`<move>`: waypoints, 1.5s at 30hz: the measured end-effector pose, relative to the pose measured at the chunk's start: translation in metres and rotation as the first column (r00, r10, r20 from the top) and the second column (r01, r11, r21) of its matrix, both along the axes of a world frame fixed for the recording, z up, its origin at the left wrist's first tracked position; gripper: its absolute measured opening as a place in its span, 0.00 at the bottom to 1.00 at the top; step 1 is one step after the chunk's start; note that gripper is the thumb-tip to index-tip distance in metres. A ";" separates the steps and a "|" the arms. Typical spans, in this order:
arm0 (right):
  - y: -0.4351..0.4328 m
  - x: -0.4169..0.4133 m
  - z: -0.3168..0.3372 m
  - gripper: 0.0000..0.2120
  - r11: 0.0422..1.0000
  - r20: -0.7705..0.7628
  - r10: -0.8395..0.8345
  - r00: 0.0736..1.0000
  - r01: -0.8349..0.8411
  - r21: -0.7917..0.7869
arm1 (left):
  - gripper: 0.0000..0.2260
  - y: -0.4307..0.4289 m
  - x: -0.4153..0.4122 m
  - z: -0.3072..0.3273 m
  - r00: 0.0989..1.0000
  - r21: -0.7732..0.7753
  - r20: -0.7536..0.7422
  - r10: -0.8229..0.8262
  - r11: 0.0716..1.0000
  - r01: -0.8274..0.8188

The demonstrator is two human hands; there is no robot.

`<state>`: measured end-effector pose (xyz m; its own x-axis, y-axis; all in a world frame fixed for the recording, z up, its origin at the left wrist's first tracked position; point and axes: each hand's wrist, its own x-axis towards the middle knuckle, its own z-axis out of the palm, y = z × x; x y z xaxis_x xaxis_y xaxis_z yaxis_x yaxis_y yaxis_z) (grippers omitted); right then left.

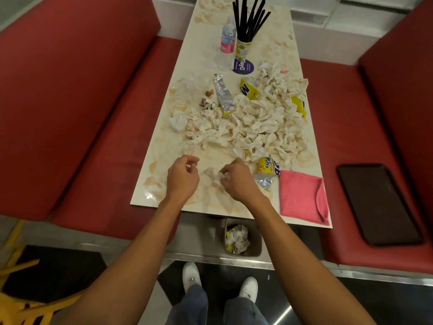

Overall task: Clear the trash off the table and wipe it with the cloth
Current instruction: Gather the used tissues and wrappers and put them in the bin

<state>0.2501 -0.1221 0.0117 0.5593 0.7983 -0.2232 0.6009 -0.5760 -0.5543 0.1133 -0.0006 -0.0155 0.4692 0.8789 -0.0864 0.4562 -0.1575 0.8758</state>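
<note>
Nearby, right hand (pixel 239 181) pinching napkin (pixel 216 178), wrapper (pixel 267 168), pink cloth (pixel 301 195) beside

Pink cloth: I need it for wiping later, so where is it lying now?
In the head view the pink cloth lies folded on the near right corner of the table, just right of the yellow snack wrapper.

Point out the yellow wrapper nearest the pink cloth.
The yellow wrapper with the silver end, just left of the cloth; the others lie farther up among the napkins.
</note>
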 end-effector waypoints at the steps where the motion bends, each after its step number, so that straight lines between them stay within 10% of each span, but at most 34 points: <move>1: 0.002 -0.001 -0.004 0.12 1.000 0.016 0.004 1.000 -0.004 -0.002 | 0.10 0.000 -0.002 0.000 1.000 0.004 -0.009 0.005 1.000 -0.005; 7: 0.021 -0.012 -0.017 0.43 0.968 0.180 0.209 0.961 -0.177 -0.177 | 0.11 0.010 -0.015 0.000 0.999 0.025 -0.007 0.033 0.999 -0.033; 13: 0.042 -0.020 -0.027 0.25 0.967 0.221 0.254 0.942 -0.246 -0.066 | 0.10 0.024 -0.021 -0.005 0.996 -0.009 0.004 0.091 0.996 -0.091; 18: 0.057 -0.032 -0.015 0.12 0.955 -0.097 -0.029 0.995 0.056 0.292 | 0.11 0.030 -0.020 -0.005 0.983 -0.262 0.111 0.148 0.958 -0.115; 26: 0.082 -0.060 0.003 0.17 0.950 -0.264 -0.006 0.964 0.088 0.300 | 0.24 0.039 -0.010 0.007 0.841 -0.798 0.404 0.361 0.588 0.131; 38: 0.090 -0.060 0.004 0.12 0.936 -0.368 0.038 0.929 0.095 0.338 | 0.17 0.064 -0.009 -0.006 0.848 -0.677 0.258 0.464 0.712 -0.184; 45: 0.115 -0.028 -0.009 0.20 0.928 0.021 -0.091 0.996 0.078 0.364 | 0.15 0.081 -0.005 -0.004 0.850 -0.644 0.254 0.462 0.737 -0.208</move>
